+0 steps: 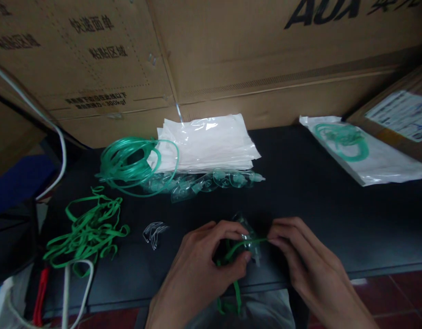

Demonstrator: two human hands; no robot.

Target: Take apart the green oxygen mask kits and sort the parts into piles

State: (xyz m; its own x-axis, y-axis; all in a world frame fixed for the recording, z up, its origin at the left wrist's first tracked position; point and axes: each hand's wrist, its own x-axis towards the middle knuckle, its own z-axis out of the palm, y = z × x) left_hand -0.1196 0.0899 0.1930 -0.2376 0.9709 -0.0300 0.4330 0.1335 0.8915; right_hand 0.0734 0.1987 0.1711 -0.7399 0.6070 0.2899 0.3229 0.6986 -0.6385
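Observation:
My left hand (204, 260) is closed around a clear plastic mask (247, 235) at the near edge of the black table (317, 205). My right hand (300, 253) pinches a green elastic strap (236, 249) that runs across the mask; the strap's loose end hangs below the table edge. Both hands nearly touch over the mask.
Coiled green tubing (133, 164) and a row of clear masks (211, 180) lie in front of a stack of white bags (211, 141). Loose green straps (89, 228) and small clear clips (154, 232) lie left. A bagged tubing set (355, 151) lies right. Cardboard boxes (231, 55) stand behind.

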